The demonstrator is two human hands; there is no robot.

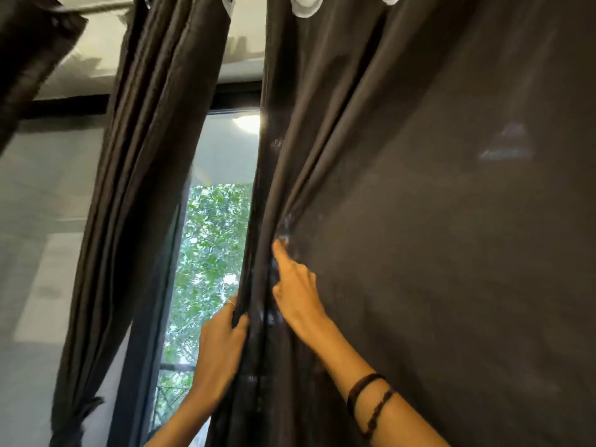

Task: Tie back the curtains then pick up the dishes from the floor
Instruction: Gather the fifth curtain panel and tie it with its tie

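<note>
Curtains of dark grey cloth hang in front of me: the right curtain fills most of my view, loose and untied, its inner edge bunched into folds beside the strip of window where green leaves show. My left hand grips that gathered edge from the window side, thumb and fingers curled round the folds, a thin ring on one finger. My right hand lies against the front of the same curtain just beside the folds, forefinger stretched upward and pressing into the cloth; I cannot tell whether its other fingers hold any fabric. Two dark bands circle my right forearm. To the left, the left curtain hangs gathered, knotted with a tie near its lower end.
</note>
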